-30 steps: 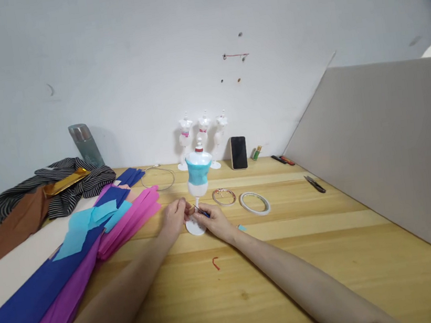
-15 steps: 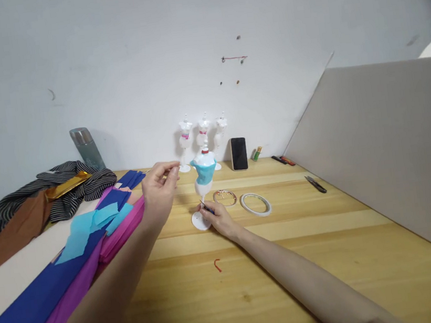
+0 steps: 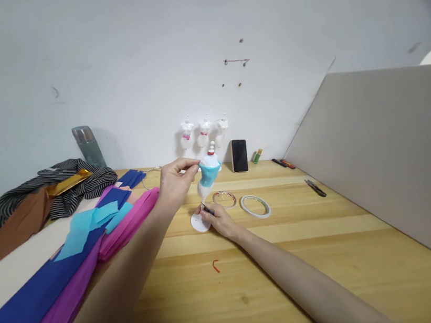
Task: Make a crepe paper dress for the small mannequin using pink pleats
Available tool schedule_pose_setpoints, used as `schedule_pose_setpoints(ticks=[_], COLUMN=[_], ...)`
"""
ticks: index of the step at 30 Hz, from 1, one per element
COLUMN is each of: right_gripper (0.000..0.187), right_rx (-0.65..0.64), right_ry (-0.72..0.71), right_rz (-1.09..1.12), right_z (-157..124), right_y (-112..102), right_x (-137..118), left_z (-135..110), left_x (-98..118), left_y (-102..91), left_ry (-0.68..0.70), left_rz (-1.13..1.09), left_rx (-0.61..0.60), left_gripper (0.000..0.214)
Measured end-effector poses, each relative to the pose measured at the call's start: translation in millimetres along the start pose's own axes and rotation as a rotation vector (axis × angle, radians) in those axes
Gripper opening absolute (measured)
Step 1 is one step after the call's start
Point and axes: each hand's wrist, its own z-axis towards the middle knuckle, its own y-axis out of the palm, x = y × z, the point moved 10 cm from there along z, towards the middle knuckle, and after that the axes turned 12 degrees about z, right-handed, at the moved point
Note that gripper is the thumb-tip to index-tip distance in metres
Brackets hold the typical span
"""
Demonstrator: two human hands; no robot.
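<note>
Mannequin stem [image 3: 203,200] and dark tool [image 3: 207,209] in right fingers [image 3: 212,217], left fingers' [image 3: 188,163] pinch on turquoise wrap [image 3: 210,175]

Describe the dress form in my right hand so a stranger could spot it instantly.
Look at the middle of the wooden table, where the right hand holds a white dress form by its stem. Three similar forms stand behind it near the wall; only this one has a turquoise wrap round its chest.
</note>
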Motion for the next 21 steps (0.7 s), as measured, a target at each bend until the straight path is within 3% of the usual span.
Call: schedule_pose_setpoints(ticks=[8,21], right_gripper=[0.029,0.018], right_rx=[-0.028,0.037], right_ry=[0.018,0.033], right_rz=[-0.012,-0.109], right_z=[1.5,2.0], right_y=[2.2,3.1], right_x=[-2.4,-5.9], left_z=[3.5,-2.8], left_x=[-6.2,1.0], left_y=[3.0,11.9], left_ry=[-0.024,0.123], left_rz=[-0.068,-0.017], left_rx=[0.004,-0.106], left_gripper=[0.015,0.024])
